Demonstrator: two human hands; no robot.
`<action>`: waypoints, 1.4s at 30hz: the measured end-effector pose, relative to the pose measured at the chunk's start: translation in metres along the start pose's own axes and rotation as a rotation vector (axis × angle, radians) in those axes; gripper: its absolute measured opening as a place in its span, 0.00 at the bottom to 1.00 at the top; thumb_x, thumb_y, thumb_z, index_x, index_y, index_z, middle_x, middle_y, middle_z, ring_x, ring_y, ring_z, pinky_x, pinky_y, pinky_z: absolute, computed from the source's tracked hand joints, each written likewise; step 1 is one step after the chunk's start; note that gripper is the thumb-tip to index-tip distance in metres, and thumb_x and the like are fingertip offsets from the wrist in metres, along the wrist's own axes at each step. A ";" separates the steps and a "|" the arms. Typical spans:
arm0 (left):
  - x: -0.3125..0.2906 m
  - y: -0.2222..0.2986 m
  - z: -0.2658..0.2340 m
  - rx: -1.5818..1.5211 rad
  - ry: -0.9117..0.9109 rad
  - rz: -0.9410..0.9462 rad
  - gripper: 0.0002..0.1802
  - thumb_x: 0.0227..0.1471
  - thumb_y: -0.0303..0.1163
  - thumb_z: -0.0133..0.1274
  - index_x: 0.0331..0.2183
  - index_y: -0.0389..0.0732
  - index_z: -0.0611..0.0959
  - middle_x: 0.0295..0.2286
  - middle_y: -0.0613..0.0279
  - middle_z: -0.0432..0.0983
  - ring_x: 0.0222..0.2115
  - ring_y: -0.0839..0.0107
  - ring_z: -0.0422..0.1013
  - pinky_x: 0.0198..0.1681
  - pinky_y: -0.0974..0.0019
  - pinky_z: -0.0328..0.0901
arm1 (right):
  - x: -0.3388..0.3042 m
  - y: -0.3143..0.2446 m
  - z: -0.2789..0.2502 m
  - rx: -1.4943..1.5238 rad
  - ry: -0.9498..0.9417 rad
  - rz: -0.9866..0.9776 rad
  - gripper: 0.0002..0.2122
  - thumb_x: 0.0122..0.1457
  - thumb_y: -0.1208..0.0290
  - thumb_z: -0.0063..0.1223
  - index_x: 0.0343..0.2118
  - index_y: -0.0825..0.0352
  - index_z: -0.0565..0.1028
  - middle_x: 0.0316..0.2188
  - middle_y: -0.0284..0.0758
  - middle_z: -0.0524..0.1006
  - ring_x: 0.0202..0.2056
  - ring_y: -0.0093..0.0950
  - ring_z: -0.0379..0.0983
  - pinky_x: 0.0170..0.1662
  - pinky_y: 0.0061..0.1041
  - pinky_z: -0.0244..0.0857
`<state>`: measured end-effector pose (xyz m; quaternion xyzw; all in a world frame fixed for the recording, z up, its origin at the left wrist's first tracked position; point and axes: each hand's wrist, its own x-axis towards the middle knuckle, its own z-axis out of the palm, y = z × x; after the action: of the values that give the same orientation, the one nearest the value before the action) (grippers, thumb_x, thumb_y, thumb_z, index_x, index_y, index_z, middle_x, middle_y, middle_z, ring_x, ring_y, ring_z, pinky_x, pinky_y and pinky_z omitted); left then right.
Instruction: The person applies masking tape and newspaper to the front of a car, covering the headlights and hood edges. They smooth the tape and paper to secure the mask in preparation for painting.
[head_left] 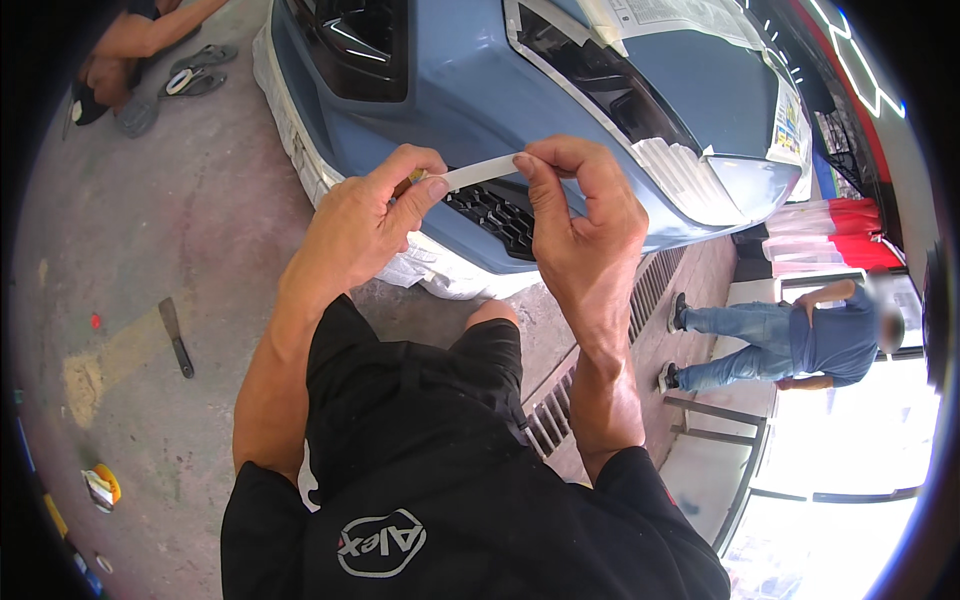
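Observation:
A short strip of white masking tape (484, 173) is stretched between my two hands, in front of the car's blue-grey bumper (440, 120). My left hand (378, 205) is closed on the strip's left end; a bit of something yellowish shows between its fingers, mostly hidden. Thumb and forefinger of my right hand (590, 205) pinch the other end. Behind the strip lies a black honeycomb grille (495, 215). Overlapping pieces of white tape (690, 182) cover part of the headlight (610, 80), and white tape runs along its edge.
Newspaper (685, 22) covers the car's upper panel. White sheeting (285, 125) wraps the bumper's lower edge. On the floor at left lie a putty knife (176, 338) and a yellow-and-white container (102, 487). A person stands (800, 335) at right; another crouches (145, 45) at upper left. A floor grate (552, 412) runs nearby.

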<state>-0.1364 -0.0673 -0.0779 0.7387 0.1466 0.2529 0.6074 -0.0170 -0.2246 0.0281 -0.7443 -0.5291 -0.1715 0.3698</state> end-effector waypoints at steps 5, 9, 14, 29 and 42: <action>-0.018 -0.009 0.020 0.447 0.441 0.890 0.15 0.68 0.36 0.62 0.51 0.39 0.83 0.28 0.62 0.80 0.20 0.67 0.73 0.26 0.63 0.68 | 0.018 0.053 0.012 0.212 0.334 0.359 0.06 0.68 0.76 0.66 0.41 0.74 0.82 0.33 0.37 0.86 0.34 0.22 0.82 0.38 0.23 0.74; 0.009 0.010 0.034 0.050 0.634 0.491 0.25 0.64 0.40 0.67 0.56 0.36 0.82 0.35 0.58 0.82 0.25 0.66 0.74 0.33 0.62 0.73 | 0.027 0.060 0.020 0.399 0.479 0.274 0.09 0.68 0.73 0.68 0.42 0.73 0.82 0.32 0.33 0.84 0.31 0.17 0.79 0.34 0.18 0.71; 0.061 0.041 0.046 0.062 0.576 0.252 0.39 0.53 0.53 0.75 0.57 0.38 0.84 0.44 0.46 0.79 0.40 0.59 0.78 0.47 0.55 0.73 | 0.043 0.048 0.048 0.437 0.528 0.243 0.11 0.64 0.73 0.72 0.42 0.73 0.81 0.33 0.32 0.83 0.29 0.14 0.76 0.31 0.15 0.68; 0.136 0.031 0.044 0.250 0.727 0.453 0.09 0.57 0.42 0.69 0.35 0.48 0.92 0.32 0.52 0.75 0.34 0.53 0.75 0.41 0.48 0.64 | 0.057 0.045 0.058 0.439 0.551 0.364 0.13 0.68 0.66 0.69 0.42 0.73 0.82 0.26 0.32 0.82 0.22 0.18 0.76 0.26 0.18 0.68; 0.146 0.023 0.039 0.379 0.777 0.539 0.12 0.58 0.43 0.68 0.39 0.48 0.90 0.35 0.55 0.76 0.41 0.55 0.73 0.49 0.49 0.63 | 0.064 0.048 0.069 0.465 0.567 0.380 0.14 0.68 0.64 0.69 0.42 0.73 0.83 0.22 0.29 0.78 0.19 0.15 0.72 0.21 0.17 0.61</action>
<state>0.0041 -0.0282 -0.0327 0.6987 0.2092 0.6259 0.2764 0.0416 -0.1399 0.0058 -0.6485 -0.2841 -0.1745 0.6843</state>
